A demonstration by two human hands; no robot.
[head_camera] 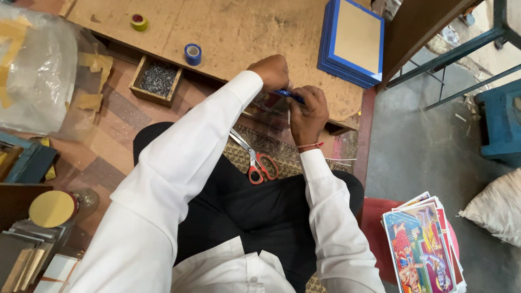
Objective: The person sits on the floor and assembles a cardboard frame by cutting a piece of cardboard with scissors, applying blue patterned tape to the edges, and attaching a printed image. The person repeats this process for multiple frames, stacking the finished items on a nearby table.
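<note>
Both hands, left hand (272,71) and right hand (307,111), are pinching a blue frame strip (287,95) steady, beside the stacked blue frames (351,43), above the scissors (259,165).

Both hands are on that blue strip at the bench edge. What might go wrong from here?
1. The scissors lie loose on the lap under the left hand and right hand; a leg shift may drop them.
2. The blue tape roll sits near the table edge above the open nail tray and might get knocked in.
</note>
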